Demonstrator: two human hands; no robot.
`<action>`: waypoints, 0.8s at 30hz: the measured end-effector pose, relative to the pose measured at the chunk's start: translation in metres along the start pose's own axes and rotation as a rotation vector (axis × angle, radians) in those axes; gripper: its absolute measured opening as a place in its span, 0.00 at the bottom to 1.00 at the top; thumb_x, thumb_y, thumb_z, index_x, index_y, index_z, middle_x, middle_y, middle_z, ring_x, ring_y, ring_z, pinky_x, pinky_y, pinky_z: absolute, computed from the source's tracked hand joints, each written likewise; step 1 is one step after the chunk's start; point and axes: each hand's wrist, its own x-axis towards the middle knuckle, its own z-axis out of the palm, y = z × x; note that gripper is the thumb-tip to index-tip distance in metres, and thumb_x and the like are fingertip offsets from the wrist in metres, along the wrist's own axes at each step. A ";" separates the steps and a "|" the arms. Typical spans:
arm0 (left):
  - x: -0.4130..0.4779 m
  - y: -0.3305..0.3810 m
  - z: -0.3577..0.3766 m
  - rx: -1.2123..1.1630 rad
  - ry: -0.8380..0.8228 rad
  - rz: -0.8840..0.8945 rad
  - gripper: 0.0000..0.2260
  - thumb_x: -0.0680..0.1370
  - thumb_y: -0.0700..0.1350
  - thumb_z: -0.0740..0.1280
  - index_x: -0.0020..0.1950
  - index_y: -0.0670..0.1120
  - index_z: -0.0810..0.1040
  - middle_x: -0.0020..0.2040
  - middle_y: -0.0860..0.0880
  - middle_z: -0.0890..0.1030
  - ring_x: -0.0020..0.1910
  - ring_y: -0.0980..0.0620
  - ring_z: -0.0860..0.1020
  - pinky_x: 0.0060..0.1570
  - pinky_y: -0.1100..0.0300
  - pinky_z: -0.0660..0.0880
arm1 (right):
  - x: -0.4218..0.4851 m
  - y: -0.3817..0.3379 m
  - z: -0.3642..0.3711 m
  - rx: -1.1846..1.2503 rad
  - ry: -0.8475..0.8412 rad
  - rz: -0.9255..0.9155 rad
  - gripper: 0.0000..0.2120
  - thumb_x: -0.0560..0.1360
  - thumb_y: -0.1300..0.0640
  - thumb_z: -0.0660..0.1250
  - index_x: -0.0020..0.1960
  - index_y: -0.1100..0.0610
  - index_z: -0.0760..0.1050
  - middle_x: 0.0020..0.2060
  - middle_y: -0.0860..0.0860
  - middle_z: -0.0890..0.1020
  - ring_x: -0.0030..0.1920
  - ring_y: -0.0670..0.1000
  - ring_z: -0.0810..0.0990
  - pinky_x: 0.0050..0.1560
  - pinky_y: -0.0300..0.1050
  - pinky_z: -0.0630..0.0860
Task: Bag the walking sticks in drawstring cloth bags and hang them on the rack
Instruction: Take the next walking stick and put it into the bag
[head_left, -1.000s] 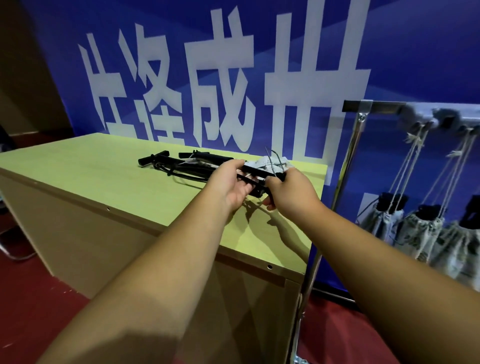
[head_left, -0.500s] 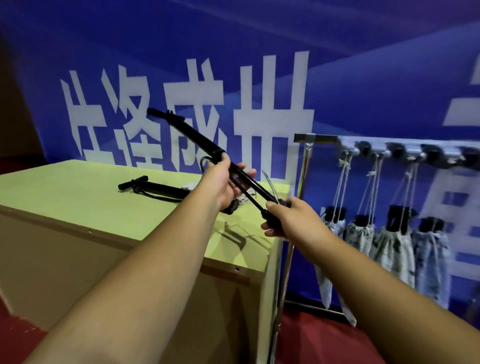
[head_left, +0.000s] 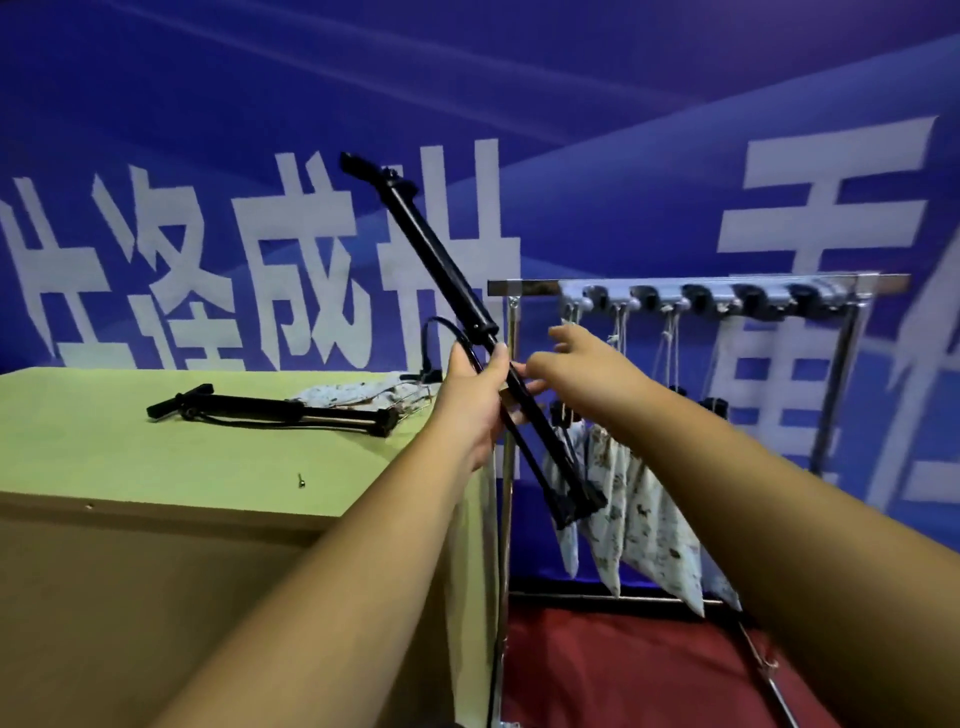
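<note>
Folded walking stick (head_left: 441, 262): rigid, probably light, sections liable to be swinging loose; left hand (head_left: 470, 397) is clamping it mid-shaft, right hand (head_left: 582, 364) hovering, fingers spread. Cloth bag (head_left: 353, 395) is lying near tabletop's right edge.

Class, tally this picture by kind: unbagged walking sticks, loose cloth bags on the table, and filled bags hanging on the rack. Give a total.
Black folded walking sticks, unbagged: 2
Loose patterned cloth bag on the green table: 1
Filled patterned cloth bags hanging on the metal rack: 4
Total: 7
</note>
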 end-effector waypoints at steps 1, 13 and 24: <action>-0.005 -0.007 0.005 0.019 -0.026 -0.009 0.19 0.87 0.48 0.65 0.77 0.54 0.63 0.56 0.39 0.86 0.47 0.41 0.88 0.57 0.30 0.81 | -0.001 -0.002 -0.003 0.012 0.005 -0.017 0.34 0.81 0.52 0.68 0.85 0.53 0.60 0.61 0.48 0.80 0.49 0.47 0.83 0.43 0.41 0.80; -0.039 -0.072 0.029 0.068 -0.148 -0.013 0.11 0.87 0.43 0.64 0.68 0.55 0.73 0.45 0.45 0.82 0.44 0.40 0.85 0.42 0.44 0.83 | 0.007 0.044 -0.022 -0.007 0.085 0.121 0.22 0.82 0.60 0.59 0.75 0.59 0.73 0.62 0.61 0.83 0.61 0.65 0.84 0.58 0.56 0.83; -0.030 -0.082 0.023 0.176 -0.124 -0.007 0.15 0.88 0.41 0.62 0.74 0.52 0.68 0.45 0.43 0.81 0.42 0.45 0.85 0.48 0.41 0.85 | -0.022 0.105 -0.024 -0.146 -0.210 0.402 0.13 0.87 0.59 0.58 0.62 0.61 0.79 0.45 0.55 0.90 0.52 0.59 0.89 0.59 0.57 0.82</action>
